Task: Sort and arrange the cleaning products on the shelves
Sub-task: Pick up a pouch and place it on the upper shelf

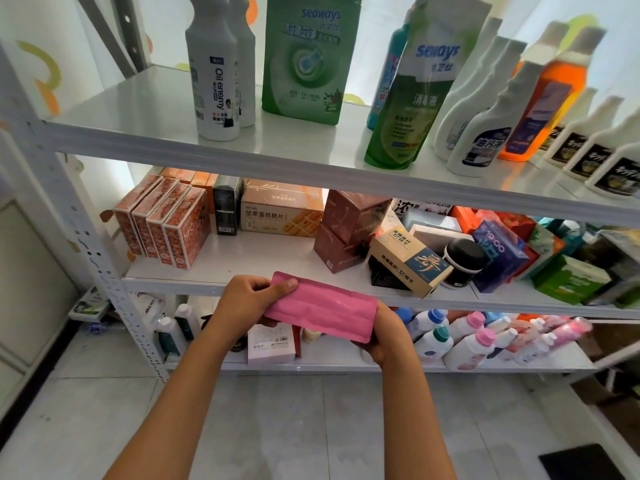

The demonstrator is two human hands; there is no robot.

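A flat pink pouch (323,310) is held lengthwise in front of the middle shelf edge (194,282). My left hand (247,303) grips its left end, thumb on top. My right hand (384,336) holds its right end from below and is mostly hidden behind the pouch. On the top shelf (138,112) stand two white "Oil enemy" bottles (216,81), a green Seaways bag (308,57), a green Seaways pouch (412,102), white spray bottles (485,133) and an orange bottle (547,112).
The middle shelf carries red cartons (166,226), a beige biscuit box (282,213), dark red boxes (346,230), a black jar (462,261) and mixed packets at right. The bottom shelf holds detergent bottles with pink caps (474,344) and a white box (272,344). Tiled floor lies below.
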